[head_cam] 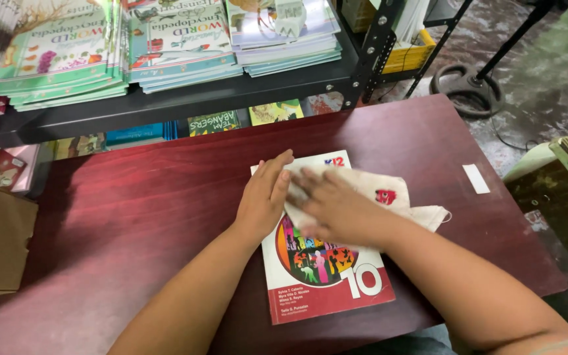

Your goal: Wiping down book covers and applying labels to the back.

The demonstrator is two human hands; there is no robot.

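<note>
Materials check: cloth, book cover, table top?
Cloth: off-white woven fabric, probably cotton; it lies limp with creased edges under the right hand. Book: coated paper cover, a slight sheen on the print, with the left hand flat on it. Table: dark red wood-grain, likely laminate or varnished wood; it shows soft glare.

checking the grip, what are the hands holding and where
Right hand presses flat on the cloth's left end; left hand lies flat on the book. Nothing gripped.
</note>
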